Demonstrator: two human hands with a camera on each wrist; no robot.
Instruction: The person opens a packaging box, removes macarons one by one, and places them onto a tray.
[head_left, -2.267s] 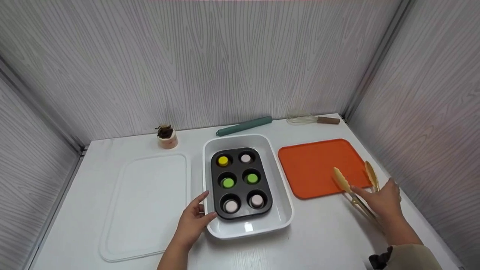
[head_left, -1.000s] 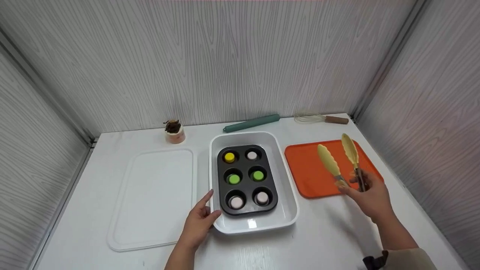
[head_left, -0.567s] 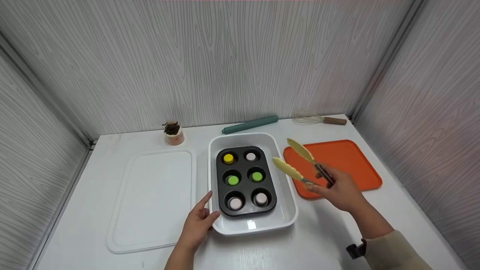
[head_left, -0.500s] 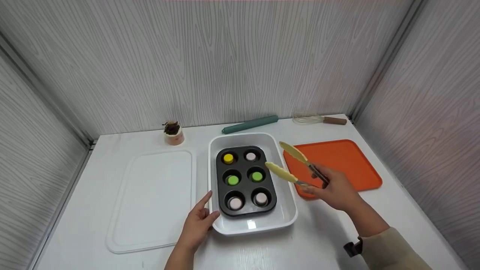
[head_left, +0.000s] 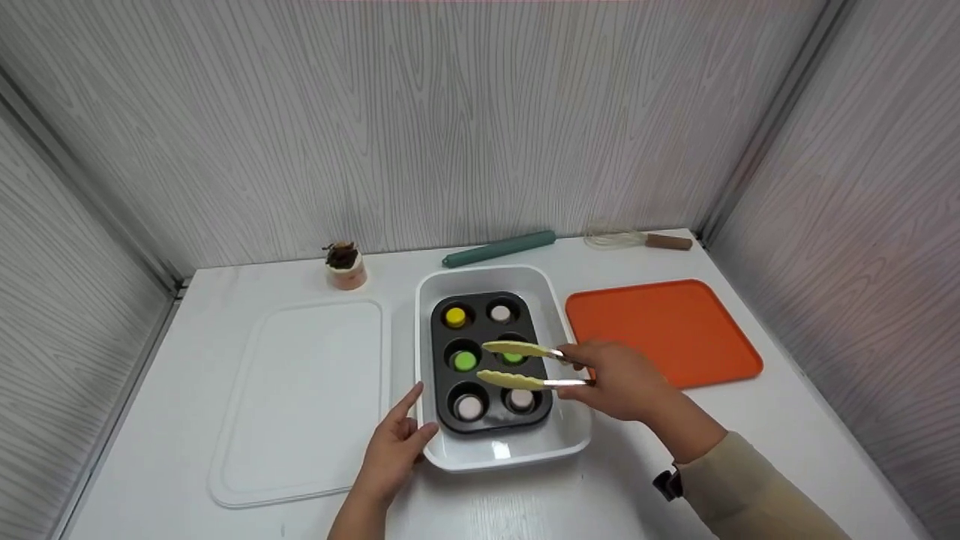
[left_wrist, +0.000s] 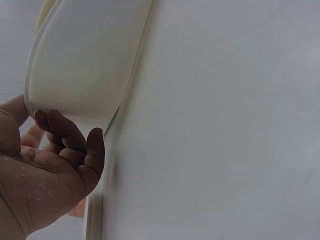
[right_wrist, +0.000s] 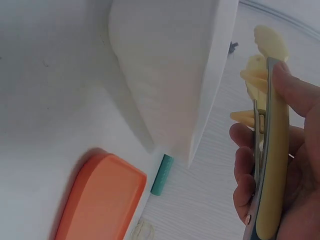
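My left hand (head_left: pixel 390 454) holds the near left corner of the white tub (head_left: pixel 480 451); in the left wrist view its fingers (left_wrist: pixel 95 145) curl against the outer wall. A black muffin tin (head_left: pixel 486 334) sits inside the tub. Its cups hold small round pieces: one yellow (head_left: pixel 455 317), two green (head_left: pixel 465 361) and several pale pink (head_left: pixel 469 408). With my right hand (head_left: pixel 622 382) I grip tongs (head_left: pixel 514 348) with cream tips, spread apart over the tin's right side. They partly cover the right green piece (head_left: pixel 513 359), with nothing between the tips.
An orange tray (head_left: pixel 675 330) lies right of the tub, a flat white lid-like tray (head_left: pixel 307 397) left of it. Along the back are a potted plant (head_left: pixel 346 270), a green rolling pin (head_left: pixel 499 249) and a whisk (head_left: pixel 667 241). Panelled walls stand behind and at both sides.
My right hand lifts the tongs from the orange tray and carries them left over the muffin tin, turning the tips leftward. My left hand stays at the tub's corner.
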